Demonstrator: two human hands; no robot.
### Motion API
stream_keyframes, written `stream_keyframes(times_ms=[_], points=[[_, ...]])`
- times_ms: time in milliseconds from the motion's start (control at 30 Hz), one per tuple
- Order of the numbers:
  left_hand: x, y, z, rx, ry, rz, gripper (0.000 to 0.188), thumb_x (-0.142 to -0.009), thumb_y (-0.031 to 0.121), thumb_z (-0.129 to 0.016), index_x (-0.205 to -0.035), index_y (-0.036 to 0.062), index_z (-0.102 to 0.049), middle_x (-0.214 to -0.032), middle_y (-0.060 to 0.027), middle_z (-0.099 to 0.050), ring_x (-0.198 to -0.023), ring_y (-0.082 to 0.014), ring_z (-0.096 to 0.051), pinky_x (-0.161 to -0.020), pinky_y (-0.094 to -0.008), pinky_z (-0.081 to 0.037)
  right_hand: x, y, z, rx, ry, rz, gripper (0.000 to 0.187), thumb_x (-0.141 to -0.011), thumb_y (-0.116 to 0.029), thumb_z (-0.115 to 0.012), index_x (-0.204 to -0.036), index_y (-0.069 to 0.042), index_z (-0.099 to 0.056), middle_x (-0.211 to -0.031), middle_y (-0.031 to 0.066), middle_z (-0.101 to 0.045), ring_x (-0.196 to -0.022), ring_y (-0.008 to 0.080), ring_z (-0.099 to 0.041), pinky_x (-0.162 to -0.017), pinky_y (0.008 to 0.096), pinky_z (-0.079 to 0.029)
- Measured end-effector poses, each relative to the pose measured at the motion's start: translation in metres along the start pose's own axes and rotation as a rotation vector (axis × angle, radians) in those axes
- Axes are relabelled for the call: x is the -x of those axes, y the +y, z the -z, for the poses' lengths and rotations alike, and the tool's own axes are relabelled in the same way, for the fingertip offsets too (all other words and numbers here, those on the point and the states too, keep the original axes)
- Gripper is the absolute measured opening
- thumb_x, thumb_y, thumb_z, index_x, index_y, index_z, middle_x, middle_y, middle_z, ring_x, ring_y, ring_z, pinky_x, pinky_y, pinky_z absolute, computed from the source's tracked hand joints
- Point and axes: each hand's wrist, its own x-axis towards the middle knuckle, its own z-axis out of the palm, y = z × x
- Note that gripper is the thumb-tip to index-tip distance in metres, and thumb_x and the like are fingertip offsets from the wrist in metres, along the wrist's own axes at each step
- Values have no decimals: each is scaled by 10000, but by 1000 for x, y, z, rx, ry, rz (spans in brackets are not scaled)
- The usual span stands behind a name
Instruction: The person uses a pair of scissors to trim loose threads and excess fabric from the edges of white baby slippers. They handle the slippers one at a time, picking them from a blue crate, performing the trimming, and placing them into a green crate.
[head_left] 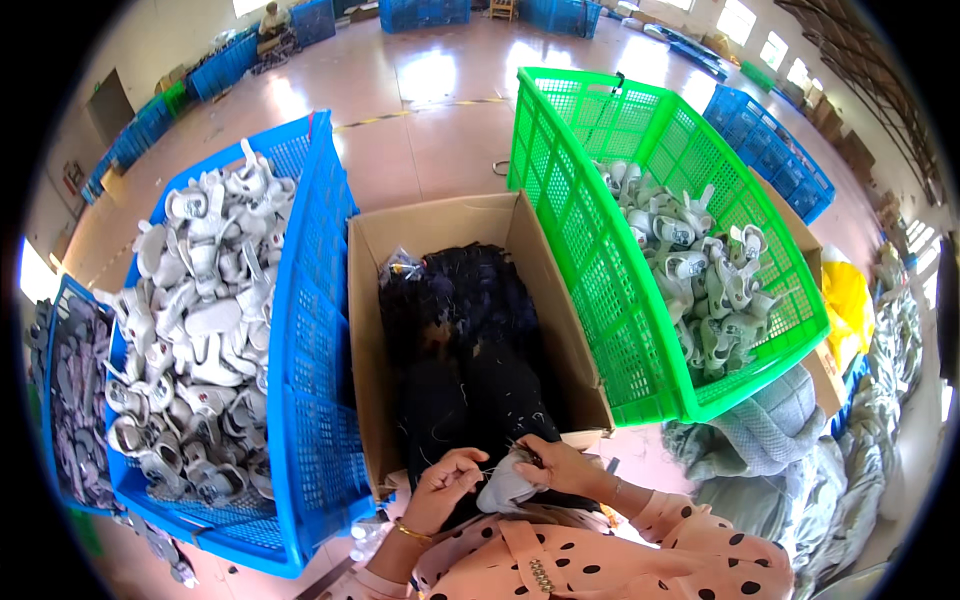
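In front of my body, a small light-grey shoe [507, 487] is gripped in my right hand [556, 466], its fingers wrapped around the upper part. My left hand [442, 490] is closed in a pinch just left of the shoe, with a thin pale strand by the fingertips; what they hold is too small to make out. Both hands are over my dark-clad legs [480, 395], which extend into an open cardboard box [375, 300]. Dark scraps and loose threads [470, 285] lie in the box's far part.
Left of the box stands a blue plastic crate [315, 400] heaped with light-grey shoes [215, 320]. A green crate [600, 300] on the right holds more grey shoes [715, 290]. Grey cloth [770, 430] and a yellow bag [846, 305] lie beyond it. A person [272, 22] sits far back.
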Motion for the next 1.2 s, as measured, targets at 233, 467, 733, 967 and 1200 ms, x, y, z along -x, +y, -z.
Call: stream_keyframes(times_ms=[233, 467, 733, 967, 1200], points=[[2, 1, -17, -368, 44, -5, 193, -970, 224, -541, -978, 32, -542, -772, -109, -599, -579, -155, -548, -548, -289, -443, 3, 8, -8, 27, 85, 51, 543, -891, -453, -578, -1174, 4, -505, -774, 236, -629, -741, 399, -638, -668, 418, -498], [-9, -6, -13, -821, -108, -161, 272, -918, 197, -592, -741, -8, -572, -627, -77, -501, -554, -129, -475, -545, -278, -406, 8, 7, -8, 40, 118, 89, 530, -887, -440, -594, -1168, 2, -508, -774, 231, -629, -743, 403, -638, -666, 415, -500], [-20, -27, -41, -178, 11, 10, 338, -948, 144, -558, -640, 93, -429, -627, 57, -367, -591, -23, -325, -488, -232, -278, 23, 44, -41, -173, 348, 122, 423, -900, -331, -562, -1164, -9, -488, -909, 242, -625, -836, 390, -637, -741, 416, -494], [-15, -57, -52, 48, 144, 167, 318, -964, 174, -534, -661, 84, -506, -583, 77, -411, -532, -8, -338, -465, -207, -262, 27, 54, -20, 231, 251, 26, 377, -935, -404, -541, -1076, -56, -509, -854, 165, -666, -764, 386, -642, -655, 458, -492], [-19, -68, -48, 188, 150, 142, 327, -963, 178, -526, -652, 75, -510, -582, 74, -417, -531, -7, -328, -473, -195, -275, 18, 9, 30, 619, -82, 213, 411, -947, -440, -500, -850, -45, -561, -621, 161, -560, -606, 368, -577, -527, 423, -430]])
